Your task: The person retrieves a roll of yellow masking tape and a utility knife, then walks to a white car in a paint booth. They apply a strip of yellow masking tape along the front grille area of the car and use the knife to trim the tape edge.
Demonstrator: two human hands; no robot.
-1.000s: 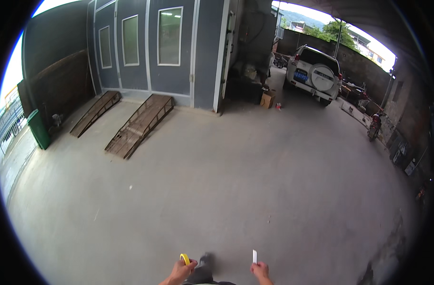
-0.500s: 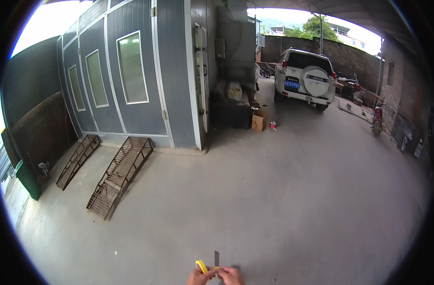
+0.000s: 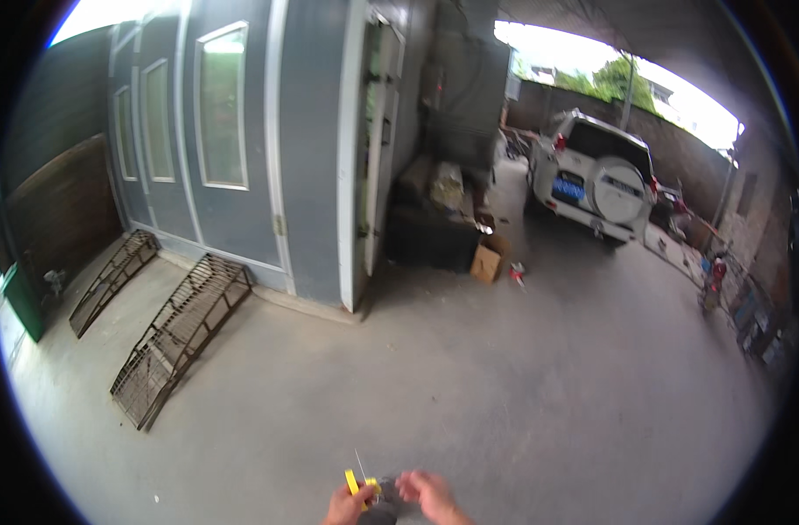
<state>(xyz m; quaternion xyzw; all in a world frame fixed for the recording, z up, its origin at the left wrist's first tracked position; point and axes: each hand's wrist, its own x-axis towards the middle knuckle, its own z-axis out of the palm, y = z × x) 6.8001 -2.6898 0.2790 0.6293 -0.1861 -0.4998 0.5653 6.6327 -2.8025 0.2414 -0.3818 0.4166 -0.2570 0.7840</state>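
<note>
At the bottom middle my left hand (image 3: 345, 506) is closed on a roll of yellow tape (image 3: 352, 482), seen nearly edge-on. A thin blade (image 3: 359, 464) rises just right of the roll, also edge-on. A small yellow piece (image 3: 372, 483) shows at its foot, beside my left fingers; whether it is a handle or tape I cannot tell. My right hand (image 3: 430, 494) is a short way to the right, apart from these things. Its fingers point left, slightly bent and a little blurred, with nothing visible in them.
Two rusty metal ramps (image 3: 176, 328) (image 3: 111, 284) lie on the concrete floor (image 3: 399, 385) at left, by a grey panelled booth (image 3: 312, 157). A green bin (image 3: 21, 302) stands far left. Ahead are a cardboard box (image 3: 489, 260), a white car (image 3: 592, 175) and a red motorcycle (image 3: 713, 280).
My right hand has come away from the left and opened. The tape roll and blade have turned edge-on in my left hand. The view has swung and tilted, with the car now further right.
</note>
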